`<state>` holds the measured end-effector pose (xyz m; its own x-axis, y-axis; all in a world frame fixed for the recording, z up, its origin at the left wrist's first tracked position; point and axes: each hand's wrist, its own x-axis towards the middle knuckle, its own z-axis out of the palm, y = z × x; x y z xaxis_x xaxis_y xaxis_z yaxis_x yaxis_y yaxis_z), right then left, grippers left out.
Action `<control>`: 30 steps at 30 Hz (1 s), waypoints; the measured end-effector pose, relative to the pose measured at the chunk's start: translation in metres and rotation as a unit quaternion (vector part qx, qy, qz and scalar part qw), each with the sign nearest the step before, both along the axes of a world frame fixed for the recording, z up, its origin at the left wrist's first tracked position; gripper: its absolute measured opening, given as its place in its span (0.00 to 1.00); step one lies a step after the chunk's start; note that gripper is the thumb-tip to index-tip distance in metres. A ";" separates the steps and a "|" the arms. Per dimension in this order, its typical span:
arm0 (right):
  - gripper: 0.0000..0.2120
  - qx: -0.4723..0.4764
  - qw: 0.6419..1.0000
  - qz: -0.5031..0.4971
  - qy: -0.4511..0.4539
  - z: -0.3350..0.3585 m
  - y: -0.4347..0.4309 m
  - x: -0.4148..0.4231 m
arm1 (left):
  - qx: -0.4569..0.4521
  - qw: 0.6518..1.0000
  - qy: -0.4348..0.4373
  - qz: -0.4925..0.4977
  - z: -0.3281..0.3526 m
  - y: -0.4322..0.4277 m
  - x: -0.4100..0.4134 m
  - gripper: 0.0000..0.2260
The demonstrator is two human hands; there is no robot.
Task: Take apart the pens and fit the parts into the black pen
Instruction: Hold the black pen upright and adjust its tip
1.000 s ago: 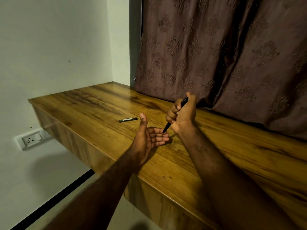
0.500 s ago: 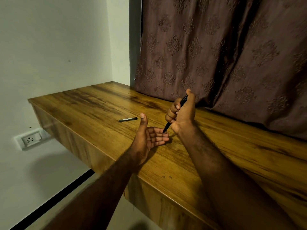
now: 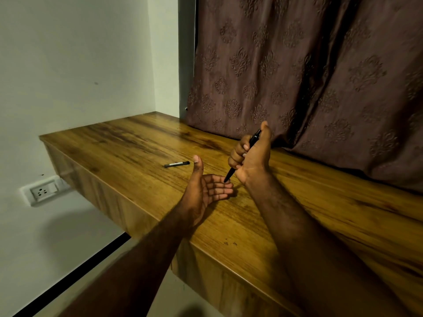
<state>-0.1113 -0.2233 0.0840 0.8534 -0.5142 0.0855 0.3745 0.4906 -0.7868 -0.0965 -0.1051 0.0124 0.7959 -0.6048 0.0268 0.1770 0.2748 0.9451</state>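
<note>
Black slim plastic pen (image 3: pixel 230 174), tilted tip-down, is gripped in the fisted right hand (image 3: pixel 251 159) over the brown wooden surface (image 3: pixel 137 143). The left hand (image 3: pixel 206 191) lies open beneath its tip. Shake gently so loose parts land in that palm.

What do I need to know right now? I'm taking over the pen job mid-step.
Right grip: fist curled round the black pen, tip pointing down.
Left grip: open, palm up, cupped under that tip, holding nothing.
Second dark pen: lies alone on the wooden table, untouched.
Done: no loose parts visible.
To do: take the pens apart, fit parts into the black pen.
</note>
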 end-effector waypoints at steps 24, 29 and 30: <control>0.27 0.003 1.000 0.009 -0.021 -0.001 -0.002 0.000 | 0.001 1.000 0.005 0.000 -0.001 0.000 0.001 0.47; 0.26 0.004 1.000 0.003 -0.022 -0.001 -0.002 0.001 | 0.002 1.000 0.009 0.002 0.000 0.001 0.000 0.47; 0.26 0.008 1.000 0.004 -0.023 -0.001 -0.002 0.001 | 0.002 1.000 0.010 0.001 0.000 0.001 0.000 0.47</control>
<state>-0.1102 -0.2249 0.0827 0.8531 -0.5083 0.1175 0.4061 0.5057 -0.7611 -0.0965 -0.1045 0.0127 0.7981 -0.6025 0.0088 0.1949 0.2718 0.9424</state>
